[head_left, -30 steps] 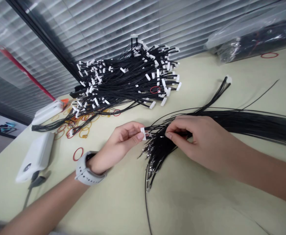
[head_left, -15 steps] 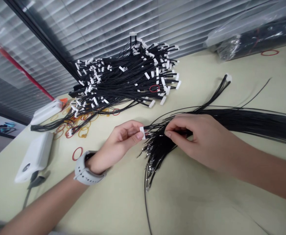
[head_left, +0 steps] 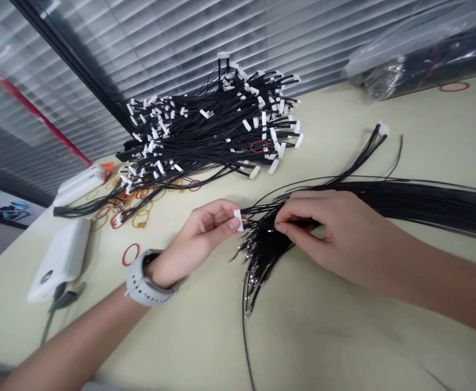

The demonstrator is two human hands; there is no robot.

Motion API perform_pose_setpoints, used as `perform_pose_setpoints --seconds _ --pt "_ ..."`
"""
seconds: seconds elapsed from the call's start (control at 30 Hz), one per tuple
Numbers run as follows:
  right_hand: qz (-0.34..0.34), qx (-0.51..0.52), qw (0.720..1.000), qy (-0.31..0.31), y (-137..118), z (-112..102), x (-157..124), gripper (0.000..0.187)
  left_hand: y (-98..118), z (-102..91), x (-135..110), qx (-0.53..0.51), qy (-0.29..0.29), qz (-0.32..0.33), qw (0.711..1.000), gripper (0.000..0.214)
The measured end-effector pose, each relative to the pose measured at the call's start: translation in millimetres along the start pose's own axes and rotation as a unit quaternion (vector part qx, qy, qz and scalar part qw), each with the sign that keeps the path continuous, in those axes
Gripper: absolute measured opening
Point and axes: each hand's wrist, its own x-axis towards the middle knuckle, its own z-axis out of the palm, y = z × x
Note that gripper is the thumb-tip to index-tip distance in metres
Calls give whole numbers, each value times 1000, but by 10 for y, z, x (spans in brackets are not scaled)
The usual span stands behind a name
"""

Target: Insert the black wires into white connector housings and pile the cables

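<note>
My left hand (head_left: 205,231) pinches a small white plastic connector (head_left: 238,220) between thumb and fingers, with thin black wires running from it. My right hand (head_left: 323,228) grips a few black wires close by, over a long bundle of black wires (head_left: 409,203). That bundle fans out under my hands, and its bare crimped ends (head_left: 262,255) spread toward me. Behind my hands lies a heap of black wires with white connectors (head_left: 209,130). A grey smartwatch (head_left: 144,282) sits on my left wrist.
Loose rubber bands (head_left: 138,217) and a red rubber band (head_left: 130,254) lie left of my hands on the pale green table (head_left: 344,336). A white power bank (head_left: 61,260) with a cable sits at the left. A plastic bag of wires (head_left: 421,60) lies at the back right, against window blinds.
A loose wire end at the upper right has swung left and upward. My hands have barely shifted, and the left still pinches the same connector.
</note>
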Motion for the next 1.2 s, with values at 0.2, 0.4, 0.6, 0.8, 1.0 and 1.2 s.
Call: perform_pose_setpoints --seconds 0.2,0.4,0.6,0.8,1.0,1.2 --pt "32 18 999 -1 -3 10 -25 16 16 13 -2 12 -4 4 1000 4" --pt "51 28 998 2 -17 14 -4 17 23 17 2 16 -13 13 1000 6" --pt "55 31 998 -9 -24 17 8 17 33 21 -10 33 -16 13 999 7" --pt "45 32 998 -3 -22 15 -2 17 35 31 -8 40 -14 12 999 6" --pt "38 36 999 -7 -13 13 -11 16 12 21 -5 39 -27 16 999 6" --pt "32 30 999 -11 -16 22 -1 17 2 25 -13 37 -32 12 999 5"
